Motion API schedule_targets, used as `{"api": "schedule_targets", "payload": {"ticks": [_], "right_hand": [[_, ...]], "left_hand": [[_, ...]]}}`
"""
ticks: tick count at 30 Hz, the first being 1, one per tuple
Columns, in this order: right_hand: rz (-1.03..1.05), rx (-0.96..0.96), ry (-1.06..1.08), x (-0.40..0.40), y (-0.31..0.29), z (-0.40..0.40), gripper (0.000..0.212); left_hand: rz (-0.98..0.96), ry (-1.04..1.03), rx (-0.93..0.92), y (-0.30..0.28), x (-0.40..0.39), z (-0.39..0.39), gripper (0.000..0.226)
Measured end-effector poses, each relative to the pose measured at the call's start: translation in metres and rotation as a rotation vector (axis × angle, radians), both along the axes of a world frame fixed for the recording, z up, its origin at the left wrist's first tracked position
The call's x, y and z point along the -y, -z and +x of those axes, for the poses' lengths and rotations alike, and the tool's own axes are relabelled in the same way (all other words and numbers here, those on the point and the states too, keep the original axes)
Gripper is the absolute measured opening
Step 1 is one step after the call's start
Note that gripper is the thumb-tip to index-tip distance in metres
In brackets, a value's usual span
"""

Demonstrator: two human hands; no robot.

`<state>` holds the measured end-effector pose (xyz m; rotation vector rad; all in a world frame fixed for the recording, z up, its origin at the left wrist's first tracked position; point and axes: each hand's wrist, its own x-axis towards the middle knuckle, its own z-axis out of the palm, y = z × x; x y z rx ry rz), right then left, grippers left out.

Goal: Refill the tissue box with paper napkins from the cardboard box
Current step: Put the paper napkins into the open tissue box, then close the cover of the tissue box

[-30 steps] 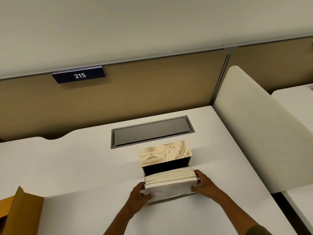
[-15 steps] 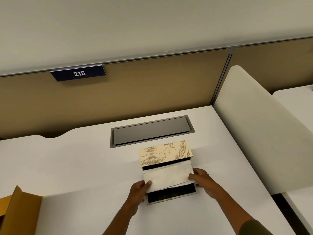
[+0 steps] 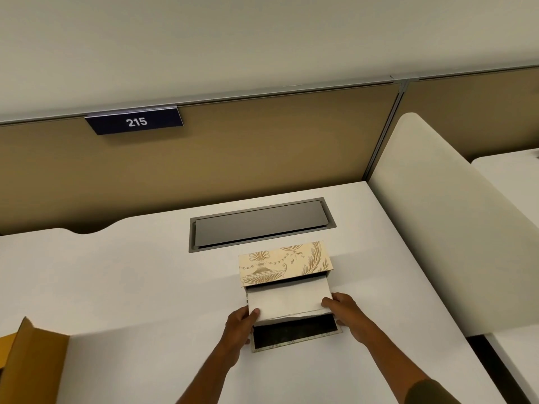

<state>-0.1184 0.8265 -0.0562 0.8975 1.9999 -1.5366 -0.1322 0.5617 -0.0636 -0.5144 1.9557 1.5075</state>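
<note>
A cream tissue box [image 3: 284, 262] with a gold urn pattern lies on the white desk, its dark-lined flap [image 3: 294, 333] folded open toward me. A white stack of paper napkins [image 3: 288, 300] sits partly inside the box opening, above the flap. My left hand [image 3: 242, 322] grips the stack's left end and my right hand [image 3: 341, 307] grips its right end. The brown cardboard box [image 3: 32, 365] stands at the lower left edge of the view; its inside is hidden.
A grey cable hatch [image 3: 259, 224] is set into the desk [image 3: 116, 287] just behind the tissue box. A tan partition with a "215" sign [image 3: 135, 121] runs along the back. A cream divider panel [image 3: 455, 228] closes the right side.
The napkin stack has gone from resting over the flap to sliding away from me into the box opening, uncovering the dark flap. Both hands followed it forward.
</note>
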Motion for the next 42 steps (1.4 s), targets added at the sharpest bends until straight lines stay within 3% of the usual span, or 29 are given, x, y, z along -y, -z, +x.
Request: {"api": "schedule_targets", "payload": {"ticks": [8, 12, 14, 17, 20, 29, 42], "right_hand": [[0.114, 0.005, -0.039, 0.005, 0.003, 0.003, 0.038], [0.165, -0.039, 0.043, -0.001, -0.008, 0.001, 0.054], [0.169, -0.102, 0.108, -0.007, -0.012, -0.004, 0.05], [0.173, -0.206, 0.178, -0.013, -0.02, -0.015, 0.044], [0.19, -0.31, 0.214, -0.015, -0.032, -0.031, 0.037], [0.294, -0.387, 0.127, -0.006, -0.039, -0.057, 0.028], [0.329, -0.432, 0.124, -0.008, -0.026, -0.034, 0.024]], "left_hand": [[-0.007, -0.035, 0.025, -0.001, -0.003, 0.002, 0.034], [-0.01, -0.13, -0.004, -0.004, 0.003, -0.001, 0.05], [-0.019, -0.189, -0.038, -0.008, 0.007, -0.005, 0.048], [0.018, -0.28, -0.124, -0.013, 0.013, -0.016, 0.024], [0.035, -0.3, -0.201, -0.024, 0.013, -0.029, 0.015], [-0.1, -0.288, -0.322, -0.028, 0.001, -0.058, 0.01], [-0.201, -0.14, -0.479, -0.022, 0.007, -0.037, 0.008]]}}
